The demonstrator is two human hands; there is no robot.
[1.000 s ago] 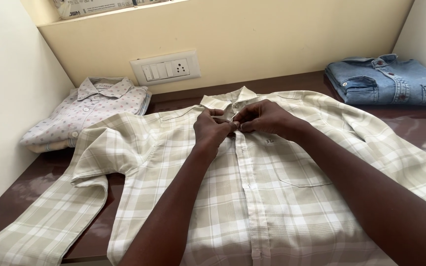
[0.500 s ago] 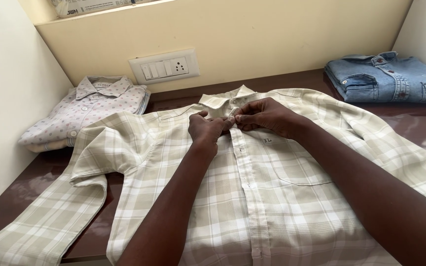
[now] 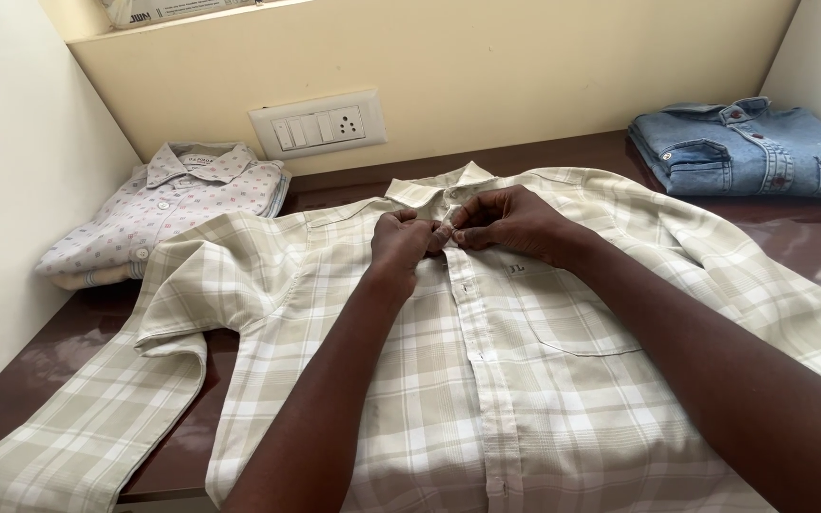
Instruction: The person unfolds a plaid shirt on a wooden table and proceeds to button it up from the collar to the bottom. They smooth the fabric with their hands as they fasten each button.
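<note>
Your body, as seen: two bare forearms; left hand [image 3: 399, 243] and right hand [image 3: 510, 224], both bare. No sleeve reaches your wrists. You wear no glove, ring, watch or band on either hand.

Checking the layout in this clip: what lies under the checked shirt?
The checked shirt lies spread on a dark brown table; bare tabletop shows around it. Both hands, left hand and right hand, pinch its placket near the collar. Whatever is beneath the fabric itself is covered.
</note>
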